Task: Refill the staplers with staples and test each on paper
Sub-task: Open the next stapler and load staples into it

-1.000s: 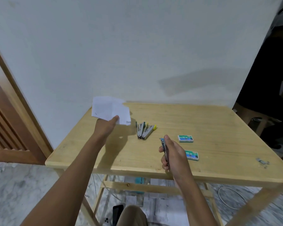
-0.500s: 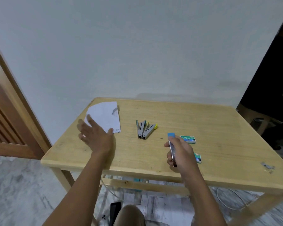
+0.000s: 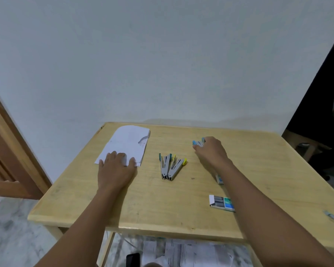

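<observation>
Right hand (image 3: 210,153) has carried the blue stapler (image 3: 198,143) forward, gripping it; left hand (image 3: 115,168) now presses flat on the paper (image 3: 127,143).

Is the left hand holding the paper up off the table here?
No, the left hand lies flat on the near end of the paper, which rests flat on the table.

You are in a room, most likely in a home: your wooden worktop (image 3: 162,205) stands by a plain white wall (image 3: 162,54), a brown wooden door (image 3: 0,151) is on your left, and the floor (image 3: 8,228) is grey stone.
</observation>
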Available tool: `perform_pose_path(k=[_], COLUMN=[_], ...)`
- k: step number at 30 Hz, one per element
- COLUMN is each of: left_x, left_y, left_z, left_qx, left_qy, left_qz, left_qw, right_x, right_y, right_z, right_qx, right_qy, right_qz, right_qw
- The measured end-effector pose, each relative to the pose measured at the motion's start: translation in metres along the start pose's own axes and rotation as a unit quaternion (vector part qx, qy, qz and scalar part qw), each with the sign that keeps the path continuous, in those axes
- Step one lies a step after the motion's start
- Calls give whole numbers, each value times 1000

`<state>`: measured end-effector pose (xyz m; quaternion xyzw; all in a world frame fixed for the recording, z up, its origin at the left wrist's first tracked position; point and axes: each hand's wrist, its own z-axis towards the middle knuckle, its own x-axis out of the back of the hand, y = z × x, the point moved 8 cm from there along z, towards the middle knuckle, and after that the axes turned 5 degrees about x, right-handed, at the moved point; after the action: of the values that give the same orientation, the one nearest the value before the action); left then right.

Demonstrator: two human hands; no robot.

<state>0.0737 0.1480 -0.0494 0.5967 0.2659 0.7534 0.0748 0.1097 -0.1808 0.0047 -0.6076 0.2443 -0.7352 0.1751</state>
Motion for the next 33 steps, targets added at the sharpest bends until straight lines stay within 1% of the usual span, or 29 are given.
perform_pose_path(k=[3,6,9,12,14,16,17,19,21,27,33], left_x=[0,2,4,5,6,7,7,8,9,10,9], left_y=[-1,0,0,0,1,2,2,3,3,4,2], left_z=[-1,-2,-2,-2,-3,-3,-3,-4,-5,-5,-4], left_qx=[0,2,10,14,13,13,14,14,13,15,20], left_qy=[13,21,22,22,26,28,27,27,26,25,26], left_qz=[9,5,1,-2,-3,-4,-3,0,0,-4,-6], left_qw=[1000,1000,1000,1000,1000,1000,1000,1000,1000,1000,999], right_x=[-18,-30,-37,-33,-27,-21,-19,-19,-21,-29,-34], right_y=[3,3,4,7,7,9,11,16,18,13,11], right_z=[27,44,57,61,55,43,37,28,27,36,48], right_qx=[-26,-40,-58,-82,-73,-40,-25,-8,1,-1,-28], right_qy=[-8,0,-4,-31,-67,-89,-87,-73,-39,28,35], right_qz=[-82,-112,-94,-35,-3,-17,-24,-1,17,41,46], right_qw=[996,993,994,996,995,995,996,997,999,999,998])
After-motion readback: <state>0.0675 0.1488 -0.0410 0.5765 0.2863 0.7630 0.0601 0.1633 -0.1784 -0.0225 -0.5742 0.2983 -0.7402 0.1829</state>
